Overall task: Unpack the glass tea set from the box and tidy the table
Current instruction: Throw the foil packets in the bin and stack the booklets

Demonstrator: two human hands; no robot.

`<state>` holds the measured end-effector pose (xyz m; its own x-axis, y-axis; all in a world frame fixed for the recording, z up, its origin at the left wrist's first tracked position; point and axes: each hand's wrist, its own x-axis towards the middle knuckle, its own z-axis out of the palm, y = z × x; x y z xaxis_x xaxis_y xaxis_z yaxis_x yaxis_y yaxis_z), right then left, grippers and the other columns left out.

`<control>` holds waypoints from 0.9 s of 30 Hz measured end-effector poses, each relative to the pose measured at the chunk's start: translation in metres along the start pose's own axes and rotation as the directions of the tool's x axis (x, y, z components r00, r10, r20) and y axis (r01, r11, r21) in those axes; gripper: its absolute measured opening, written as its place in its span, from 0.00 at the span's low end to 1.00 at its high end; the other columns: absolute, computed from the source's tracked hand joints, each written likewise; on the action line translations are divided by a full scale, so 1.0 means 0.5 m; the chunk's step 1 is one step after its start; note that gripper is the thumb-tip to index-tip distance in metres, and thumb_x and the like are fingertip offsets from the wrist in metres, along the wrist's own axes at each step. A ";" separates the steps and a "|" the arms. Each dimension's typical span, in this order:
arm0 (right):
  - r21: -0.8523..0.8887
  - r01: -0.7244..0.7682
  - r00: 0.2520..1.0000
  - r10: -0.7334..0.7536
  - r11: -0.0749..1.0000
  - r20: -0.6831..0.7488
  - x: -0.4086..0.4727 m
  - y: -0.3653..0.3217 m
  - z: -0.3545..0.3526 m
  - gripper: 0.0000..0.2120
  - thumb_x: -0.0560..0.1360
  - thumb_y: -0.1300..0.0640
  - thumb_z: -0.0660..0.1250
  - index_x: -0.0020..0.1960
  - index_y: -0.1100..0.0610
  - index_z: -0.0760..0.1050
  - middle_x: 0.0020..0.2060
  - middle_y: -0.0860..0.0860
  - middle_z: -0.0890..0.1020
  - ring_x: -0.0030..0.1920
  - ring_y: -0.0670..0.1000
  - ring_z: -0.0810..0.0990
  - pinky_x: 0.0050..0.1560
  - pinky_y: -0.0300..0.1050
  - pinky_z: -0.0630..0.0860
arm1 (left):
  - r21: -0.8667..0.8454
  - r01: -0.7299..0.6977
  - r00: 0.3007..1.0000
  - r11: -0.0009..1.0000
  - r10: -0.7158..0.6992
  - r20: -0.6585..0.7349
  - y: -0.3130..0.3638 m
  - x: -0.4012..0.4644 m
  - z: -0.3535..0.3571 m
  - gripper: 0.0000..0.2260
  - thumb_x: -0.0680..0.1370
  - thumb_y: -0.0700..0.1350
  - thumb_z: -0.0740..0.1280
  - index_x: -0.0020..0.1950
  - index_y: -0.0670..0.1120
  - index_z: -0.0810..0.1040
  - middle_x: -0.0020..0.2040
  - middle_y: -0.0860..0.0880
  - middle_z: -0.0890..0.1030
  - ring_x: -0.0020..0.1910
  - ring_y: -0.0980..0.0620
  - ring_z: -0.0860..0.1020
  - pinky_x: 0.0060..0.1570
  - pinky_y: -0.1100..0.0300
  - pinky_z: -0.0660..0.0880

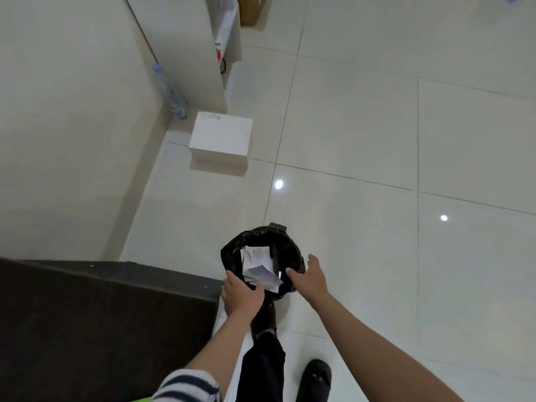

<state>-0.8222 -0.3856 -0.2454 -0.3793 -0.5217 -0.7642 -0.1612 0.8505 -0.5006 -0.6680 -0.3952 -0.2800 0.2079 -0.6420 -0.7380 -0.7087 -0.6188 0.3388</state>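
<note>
Left hand (242, 295): above the near rim of a bin, fingers curled at the edge of white packing paper (259, 266); whether it grips the paper cannot be told. Right hand (309, 275): fingers spread and loose, holding nothing, over the bin's right rim. Waste bin (232, 256): round, lined with a glossy black bag, standing on the pale tiled floor (362, 140) beside a dark table (87, 329). Paper: crumpled, pale sheets lying inside the bin, blurred. White box (221, 137): closed, against the wall, faint writing unreadable. Plastic bottle (171, 92): behind the box, indistinct.
</note>
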 end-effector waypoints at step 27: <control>0.027 0.517 0.846 -0.516 0.855 0.137 -0.294 -0.019 -0.010 0.07 0.77 0.59 0.64 0.54 0.55 0.77 0.43 0.43 0.77 0.49 0.46 0.76 0.51 0.37 0.70 | -0.474 -0.272 0.912 0.837 0.068 -0.404 -0.055 -0.386 -0.059 0.17 0.77 0.45 0.65 0.64 0.43 0.72 0.60 0.48 0.76 0.62 0.49 0.73 0.60 0.58 0.69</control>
<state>-0.7693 -0.3168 -0.1265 -0.1131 -0.8891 -0.4436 -0.3098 0.4557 -0.8345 -0.6686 -0.2677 -0.1298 0.4139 -0.8104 -0.4147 -0.3301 -0.5581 0.7613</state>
